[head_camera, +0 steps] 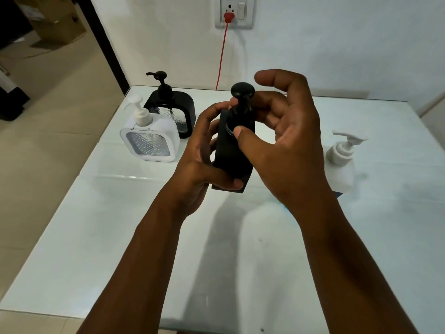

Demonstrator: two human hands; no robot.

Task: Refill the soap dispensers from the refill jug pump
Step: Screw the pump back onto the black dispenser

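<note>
The right hand's (284,141) thumb and fingers (237,132) pinch the collar at the neck of a black soap dispenser (232,153), just under its round pump head (242,91). The index finger sticks out straight above the pump head, touching nothing. The left hand (204,162) wraps around the dispenser's left side and lower edge, fingers curled behind it and thumb pressed near its base, holding it upright just above the tabletop (120,225), about midway between the left and right edges and somewhat nearer the far edge.

This looks like the unscrewing step: the pump top is being twisted so the bottle can be opened for filling. The collar seems seated on the neck, though I cannot tell how far it has turned. The next move likely calls for the left hand to hold the body steady while the right turns the collar loose and lifts the pump and its tube straight out, without tipping the bottle.

Toward the far left corner stand two more dispensers, touching or nearly so: a white dispenser (150,141) with a clear patterned window in front, and a second black dispenser (172,109) behind it. Near the right edge, well apart from the hands, stands a white pump bottle (342,153), probably the refill jug. A red cord (221,59) runs down the wall from a socket (233,12) to the far edge.
</note>
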